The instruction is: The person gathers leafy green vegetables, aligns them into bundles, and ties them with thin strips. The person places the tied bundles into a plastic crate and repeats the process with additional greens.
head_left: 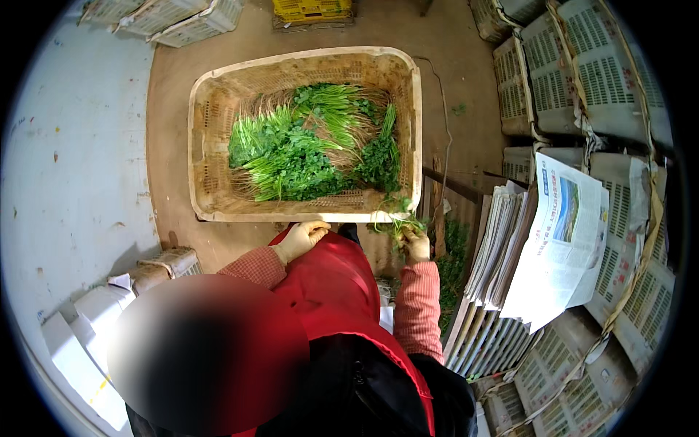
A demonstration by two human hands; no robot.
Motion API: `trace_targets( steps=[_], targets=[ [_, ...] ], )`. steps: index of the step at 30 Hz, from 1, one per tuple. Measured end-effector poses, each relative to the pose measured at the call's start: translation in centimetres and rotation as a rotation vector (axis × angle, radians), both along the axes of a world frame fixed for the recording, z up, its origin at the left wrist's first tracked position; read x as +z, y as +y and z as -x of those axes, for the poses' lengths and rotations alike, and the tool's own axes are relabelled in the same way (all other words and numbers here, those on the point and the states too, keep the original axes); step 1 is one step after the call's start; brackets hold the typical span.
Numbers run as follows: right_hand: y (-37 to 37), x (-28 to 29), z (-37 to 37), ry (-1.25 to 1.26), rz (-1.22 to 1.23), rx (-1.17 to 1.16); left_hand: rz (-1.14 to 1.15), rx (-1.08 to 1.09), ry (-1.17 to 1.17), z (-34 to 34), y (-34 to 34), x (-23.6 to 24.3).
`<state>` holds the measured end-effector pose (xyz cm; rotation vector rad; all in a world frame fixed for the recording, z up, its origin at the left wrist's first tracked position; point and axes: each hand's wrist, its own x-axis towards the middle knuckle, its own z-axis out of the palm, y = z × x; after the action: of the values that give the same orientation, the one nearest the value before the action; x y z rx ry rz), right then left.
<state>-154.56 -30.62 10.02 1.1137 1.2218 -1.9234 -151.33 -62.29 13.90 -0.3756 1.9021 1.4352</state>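
A large, dirt-stained plastic crate stands before me. Inside it lie bundles of leafy green herbs with pale stems and long brown roots. My right hand, in a pale glove, is closed round a few loose green sprigs at the crate's near right corner. Some of their stems and leaves hang over the rim. My left hand, also gloved, is just below the near rim in front of my red apron. Its fingers are curled together, and whatever they may hold is hidden.
Newspapers lie on a rack at my right. Behind them, pale slatted crates are stacked and tied with straps. More greens are on the floor by my right arm. A yellow crate stands beyond; a pale wall runs along the left.
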Motion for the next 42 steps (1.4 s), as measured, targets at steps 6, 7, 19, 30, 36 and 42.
trace_targets(
  steps=[6,7,19,30,36,42],
  targets=[
    [1.8,11.4,4.9,0.609,0.260,0.080,0.103,0.113,0.196,-2.0,-1.0,-0.3],
    [2.4,12.8,5.1,0.631,0.269,0.073,0.055,0.158,0.124,-1.7,-1.2,-0.1],
    [15.9,31.5,-15.9,0.721,-0.502,-0.368,-0.202,0.244,-0.110,1.6,-5.2,-4.6],
    [16.1,27.1,-54.2,-0.365,-1.052,-1.079,0.402,-0.118,0.221,20.9,9.5,-17.0],
    [2.7,11.0,-37.7,-0.273,-0.944,-0.579,0.762,-0.360,-0.048,26.4,15.6,-19.5],
    [-3.0,7.1,-20.5,-0.063,-0.687,-0.138,0.578,-0.280,0.055,27.2,13.3,-22.6]
  ],
)
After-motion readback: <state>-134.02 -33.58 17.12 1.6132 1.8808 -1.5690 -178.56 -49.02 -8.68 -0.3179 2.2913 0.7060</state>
